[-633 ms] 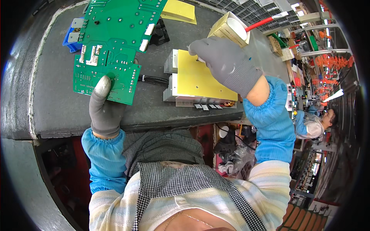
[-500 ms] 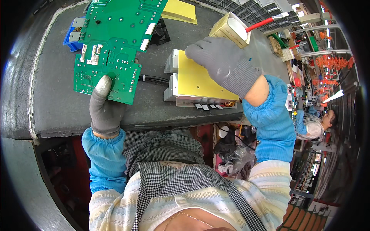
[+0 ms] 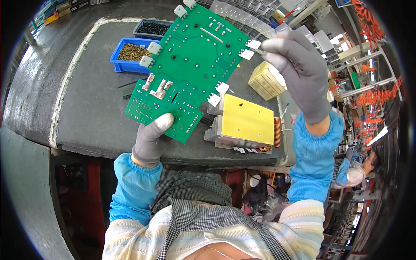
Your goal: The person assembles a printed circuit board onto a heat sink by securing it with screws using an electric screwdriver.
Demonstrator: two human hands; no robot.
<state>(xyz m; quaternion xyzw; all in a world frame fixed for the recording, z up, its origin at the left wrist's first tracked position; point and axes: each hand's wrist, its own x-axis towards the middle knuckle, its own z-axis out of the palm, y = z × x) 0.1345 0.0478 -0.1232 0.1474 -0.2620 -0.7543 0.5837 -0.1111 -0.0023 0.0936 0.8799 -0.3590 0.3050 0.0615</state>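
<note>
Workbench (image 3: pixel 93 104), printed carton (image 3: pixel 261 82), left fingers (image 3: pixel 164 122) tight on green board (image 3: pixel 186 56), right fingers (image 3: pixel 274 60) – hold unclear

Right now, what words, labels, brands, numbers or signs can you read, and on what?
Nothing reads clearly enough to quote.
Green circuit board: any fine markings are too small.
Pale carton: print on its side, too small and blurred.
Dark boxes, upper left: faint marks, too blurred.

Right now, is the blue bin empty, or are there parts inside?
Not empty: many small brass-coloured parts lie inside the blue bin. How deep they reach, I cannot tell.
</note>
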